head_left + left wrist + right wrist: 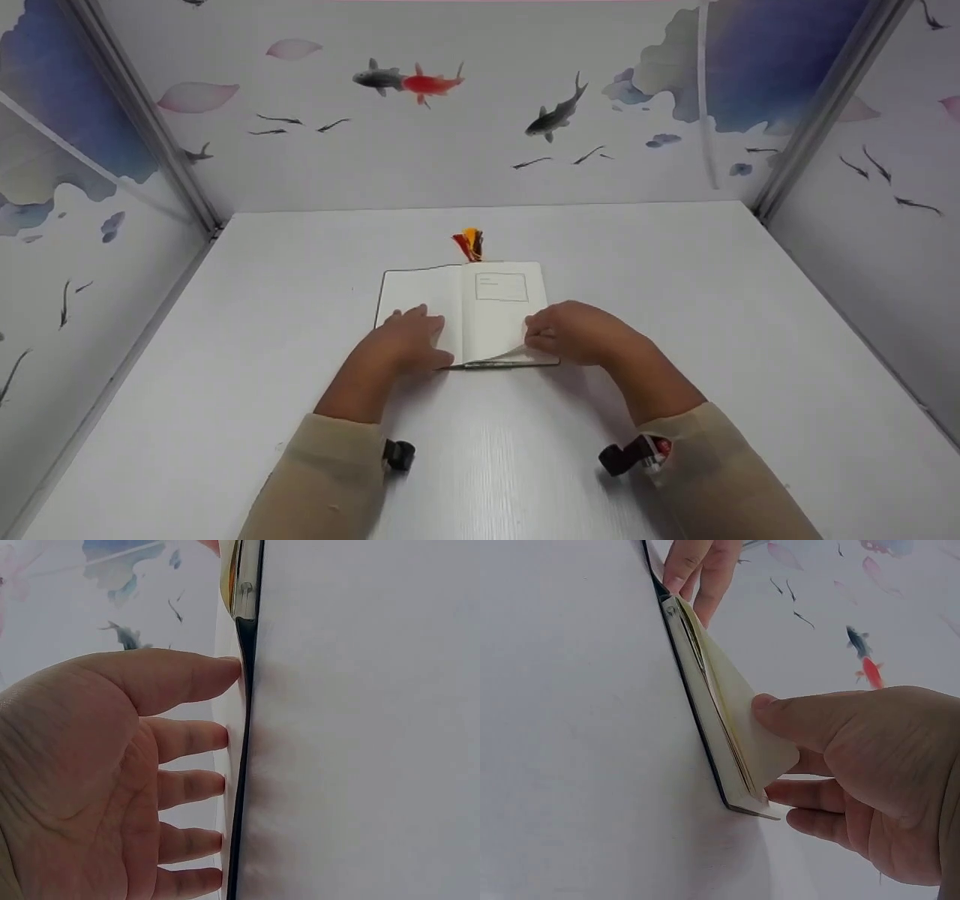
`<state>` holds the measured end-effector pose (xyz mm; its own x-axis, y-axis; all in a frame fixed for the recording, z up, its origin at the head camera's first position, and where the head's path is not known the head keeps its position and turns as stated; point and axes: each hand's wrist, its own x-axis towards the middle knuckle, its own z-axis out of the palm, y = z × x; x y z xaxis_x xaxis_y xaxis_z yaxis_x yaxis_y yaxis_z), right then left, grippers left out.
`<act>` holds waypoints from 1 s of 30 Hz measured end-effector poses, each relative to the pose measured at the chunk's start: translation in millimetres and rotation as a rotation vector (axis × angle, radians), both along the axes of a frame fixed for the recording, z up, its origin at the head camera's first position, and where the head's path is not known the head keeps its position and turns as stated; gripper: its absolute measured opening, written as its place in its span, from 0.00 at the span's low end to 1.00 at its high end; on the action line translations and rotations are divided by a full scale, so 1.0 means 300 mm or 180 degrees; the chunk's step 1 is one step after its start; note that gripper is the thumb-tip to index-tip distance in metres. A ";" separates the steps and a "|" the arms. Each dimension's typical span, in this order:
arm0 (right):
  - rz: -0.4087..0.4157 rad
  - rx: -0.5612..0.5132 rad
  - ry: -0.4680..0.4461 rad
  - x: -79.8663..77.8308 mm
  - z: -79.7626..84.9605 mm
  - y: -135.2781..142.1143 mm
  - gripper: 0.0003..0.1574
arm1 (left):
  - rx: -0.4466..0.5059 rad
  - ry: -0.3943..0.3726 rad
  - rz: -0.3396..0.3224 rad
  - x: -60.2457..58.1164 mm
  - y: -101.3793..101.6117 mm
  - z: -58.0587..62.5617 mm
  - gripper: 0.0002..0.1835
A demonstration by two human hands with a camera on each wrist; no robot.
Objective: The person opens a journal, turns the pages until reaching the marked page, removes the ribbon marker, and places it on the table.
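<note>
An open notebook (495,322) with a dark cover and cream pages lies on the white table. Its right-hand page bears a printed box near the top. My left hand (411,341) presses the left page with spread, straight fingers, the thumb near the spine; the left wrist view shows the fingertips (217,736) touching the page. At the lower right corner my right hand (577,330) pinches a page between thumb and fingers, and that page's bottom edge is lifted. In the right wrist view the thumb (769,709) lies on the raised page (731,682), above the remaining stack of pages.
A red, yellow and dark tassel (469,244) sticks out past the notebook's top edge. White panels printed with fish and petals (480,150) enclose the table (262,285) at the back and both sides. Small black cameras (400,455) sit at both wrists.
</note>
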<state>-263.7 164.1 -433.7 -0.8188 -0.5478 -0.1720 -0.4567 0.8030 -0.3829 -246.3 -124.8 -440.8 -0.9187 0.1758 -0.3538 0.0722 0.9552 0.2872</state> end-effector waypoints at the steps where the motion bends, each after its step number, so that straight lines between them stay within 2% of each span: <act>1: 0.0050 -0.0011 0.0057 -0.001 0.002 -0.002 0.13 | 0.0001 0.0004 -0.0002 -0.002 0.000 0.001 0.43; 5: 0.0179 0.0018 0.0174 0.000 0.005 -0.005 0.14 | -0.0026 0.0023 -0.0005 0.002 0.009 0.007 0.44; 8: 0.0200 0.0087 0.0126 0.005 0.006 -0.005 0.13 | -0.0033 0.0026 0.0004 0.019 0.030 0.018 0.44; 11: 0.0104 0.0137 0.0090 0.012 0.010 -0.005 0.08 | -0.0012 0.0019 -0.0140 0.038 0.061 0.031 0.43; 16: -0.0101 0.0036 0.0223 0.019 0.017 -0.019 0.13 | -0.0096 0.0118 -0.0405 0.057 0.101 0.041 0.43; 22: -0.0139 -0.0278 0.0673 0.032 0.035 -0.046 0.12 | -0.0162 0.0326 -0.0414 0.048 0.104 0.022 0.40; 30: 0.0278 -0.0582 0.1599 0.036 0.037 -0.065 0.05 | -0.0159 0.0434 -0.0406 0.033 0.104 0.005 0.38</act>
